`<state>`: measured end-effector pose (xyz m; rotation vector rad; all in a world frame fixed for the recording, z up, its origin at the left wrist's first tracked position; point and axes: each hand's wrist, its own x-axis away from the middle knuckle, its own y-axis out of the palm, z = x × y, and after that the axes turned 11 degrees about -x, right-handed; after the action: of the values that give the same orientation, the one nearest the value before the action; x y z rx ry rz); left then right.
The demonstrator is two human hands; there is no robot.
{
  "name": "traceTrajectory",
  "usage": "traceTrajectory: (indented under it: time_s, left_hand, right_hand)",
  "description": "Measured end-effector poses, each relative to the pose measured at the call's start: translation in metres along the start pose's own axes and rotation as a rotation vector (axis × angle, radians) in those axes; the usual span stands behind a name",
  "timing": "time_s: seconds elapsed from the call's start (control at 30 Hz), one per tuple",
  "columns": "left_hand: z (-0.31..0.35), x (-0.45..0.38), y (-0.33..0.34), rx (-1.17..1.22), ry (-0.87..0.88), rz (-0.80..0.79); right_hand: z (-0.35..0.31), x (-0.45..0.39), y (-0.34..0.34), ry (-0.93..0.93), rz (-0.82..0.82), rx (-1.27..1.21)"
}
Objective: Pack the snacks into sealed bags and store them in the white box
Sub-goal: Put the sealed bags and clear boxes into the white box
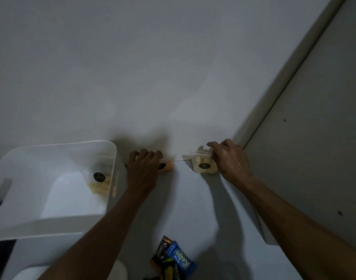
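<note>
- White box point(51, 219) sat way over at 9 o'clock, one bagged snack point(100, 181) already lying inside against its right wall.
- Left hand point(143, 168) just right of the box, fingers curled round an orange snack point(167, 166).
- Right hand point(229, 158) at about 3 o'clock pinched a clear sealed bag point(202, 164) with a pale snack in it.
- Loose wrappers point(173, 259) waited down at 6 o'clock.
- Looked like mid-packing to me: next up probably sealing that bag, then dropping it in the box.
</note>
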<state>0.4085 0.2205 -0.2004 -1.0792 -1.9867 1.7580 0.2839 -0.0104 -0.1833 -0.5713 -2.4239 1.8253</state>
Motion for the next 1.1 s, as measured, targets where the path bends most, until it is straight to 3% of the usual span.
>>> traceTrajectory:
  time_s: [0.17, 0.33, 0.5, 0.67, 0.87, 1.1]
  left_hand:
    - [-0.011, 0.000, -0.028, 0.032, 0.012, -0.185]
    - [-0.045, -0.006, -0.083, -0.006, 0.039, -0.025]
    - [-0.116, -0.014, -0.162, 0.091, -0.064, -0.036]
    - [-0.211, -0.004, -0.196, 0.281, -0.152, -0.054]
    - [-0.273, 0.013, -0.182, 0.318, -0.174, -0.189]
    - [-0.269, 0.041, -0.125, 0.349, -0.097, -0.286]
  right_hand:
    - [-0.025, 0.001, -0.026, -0.027, -0.128, 0.080]
    - [-0.075, -0.012, -0.081, -0.036, -0.111, 0.050]
    - [-0.159, -0.032, -0.154, -0.048, -0.138, -0.092]
    - [-0.262, -0.038, -0.190, -0.165, -0.137, -0.271]
    - [-0.342, -0.035, -0.129, -0.160, -0.203, -0.310]
    - [-0.362, -0.008, -0.025, -0.130, -0.288, -0.113]
